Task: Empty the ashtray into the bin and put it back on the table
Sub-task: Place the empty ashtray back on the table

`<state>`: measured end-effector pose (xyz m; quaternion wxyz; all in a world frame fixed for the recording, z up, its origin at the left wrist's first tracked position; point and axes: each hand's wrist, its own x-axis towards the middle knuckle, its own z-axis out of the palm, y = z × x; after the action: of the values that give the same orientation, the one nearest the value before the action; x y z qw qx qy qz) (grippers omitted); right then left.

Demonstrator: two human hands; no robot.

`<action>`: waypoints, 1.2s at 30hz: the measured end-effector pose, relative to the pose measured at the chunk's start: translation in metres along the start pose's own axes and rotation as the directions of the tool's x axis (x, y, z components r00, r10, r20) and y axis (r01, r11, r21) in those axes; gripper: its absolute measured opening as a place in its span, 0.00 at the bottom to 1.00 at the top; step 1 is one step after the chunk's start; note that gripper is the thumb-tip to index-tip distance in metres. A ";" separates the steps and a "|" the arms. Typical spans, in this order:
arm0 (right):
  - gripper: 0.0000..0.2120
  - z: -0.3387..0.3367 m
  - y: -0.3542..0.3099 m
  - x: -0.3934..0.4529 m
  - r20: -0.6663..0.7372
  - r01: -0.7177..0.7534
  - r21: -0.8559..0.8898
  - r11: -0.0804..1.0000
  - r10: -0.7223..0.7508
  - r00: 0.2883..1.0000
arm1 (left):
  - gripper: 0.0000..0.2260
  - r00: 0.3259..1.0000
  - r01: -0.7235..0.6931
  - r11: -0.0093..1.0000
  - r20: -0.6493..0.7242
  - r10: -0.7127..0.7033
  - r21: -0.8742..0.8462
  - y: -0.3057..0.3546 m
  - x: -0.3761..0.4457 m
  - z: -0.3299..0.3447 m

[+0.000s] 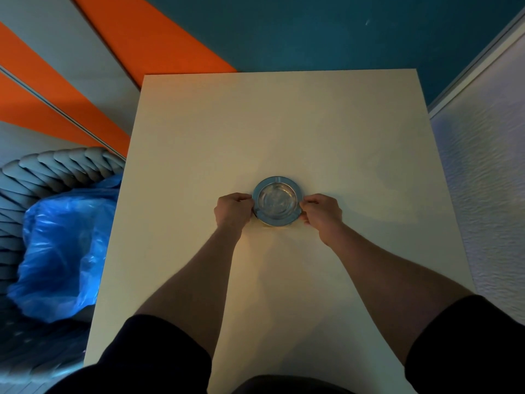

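Note:
A round metal ashtray point(276, 200) rests on the pale square table point(284, 123), near its middle. My left hand point(233, 210) grips the ashtray's left rim with curled fingers. My right hand point(321, 213) pinches the right rim. The bowl of the ashtray looks shiny, and I make out no contents in it. Down on the floor to the table's left stands a woven grey bin point(37, 172) lined with a blue plastic bag point(62, 240), its mouth open upward.
A white textured wall point(491, 180) runs close along the table's right side. Beyond the far edge lies blue floor point(326, 32) with orange and grey stripes point(147, 32) at the left. The bin sits tight against the table's left edge.

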<state>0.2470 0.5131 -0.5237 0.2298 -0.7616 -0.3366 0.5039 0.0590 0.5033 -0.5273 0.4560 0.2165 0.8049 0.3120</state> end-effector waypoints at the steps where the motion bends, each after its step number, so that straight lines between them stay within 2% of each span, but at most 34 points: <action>1: 0.05 0.000 0.000 0.000 0.000 0.001 0.004 1.000 -0.001 1.000 | 0.06 1.000 -0.001 1.000 -0.002 0.001 0.000 0.000 0.000 0.000; 6: 0.05 -0.002 -0.002 0.001 0.026 0.003 0.008 1.000 -0.003 1.000 | 0.05 1.000 0.004 1.000 -0.019 -0.004 -0.003 0.004 -0.003 -0.003; 9: 0.06 -0.005 -0.002 0.001 0.037 0.053 -0.059 0.997 -0.051 0.998 | 0.10 0.992 -0.104 0.982 -0.053 0.114 0.156 0.002 -0.009 -0.006; 11: 0.08 -0.008 -0.001 0.000 0.039 0.151 -0.233 0.961 -0.145 0.989 | 0.12 0.960 -0.247 0.903 -0.042 0.278 0.350 -0.002 -0.013 -0.008; 13: 0.12 -0.010 0.002 -0.003 0.082 0.271 -0.390 0.880 -0.259 0.962 | 0.14 0.903 -0.392 0.747 0.069 0.424 0.537 -0.007 -0.014 -0.010; 15: 0.17 -0.012 0.007 -0.006 0.159 0.369 -0.518 0.772 -0.336 0.928 | 0.15 0.864 -0.465 0.605 0.182 0.470 0.646 -0.011 -0.013 -0.011; 19: 0.24 -0.015 0.015 -0.012 0.224 0.422 -0.720 0.551 -0.391 0.893 | 0.23 0.846 -0.484 0.484 0.248 0.473 0.729 -0.022 -0.015 -0.014; 23: 0.33 -0.018 0.024 -0.014 0.281 0.417 -0.790 0.450 -0.339 0.898 | 0.26 0.843 -0.486 0.421 0.285 0.456 0.766 -0.033 -0.014 -0.016; 30: 0.34 -0.019 0.025 -0.014 0.329 0.422 -0.817 0.393 -0.283 0.901 | 0.27 0.848 -0.493 0.395 0.327 0.417 0.776 -0.032 -0.014 -0.020; 36: 0.32 -0.024 0.012 -0.019 0.336 0.420 -0.798 0.431 -0.260 0.905 | 0.27 0.849 -0.513 0.425 0.369 0.377 0.746 -0.016 -0.018 -0.029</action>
<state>0.2674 0.4911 -0.5114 -0.1080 -0.6457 -0.7046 0.2737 0.0418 0.4713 -0.5165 0.2585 0.6305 0.7318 -0.0080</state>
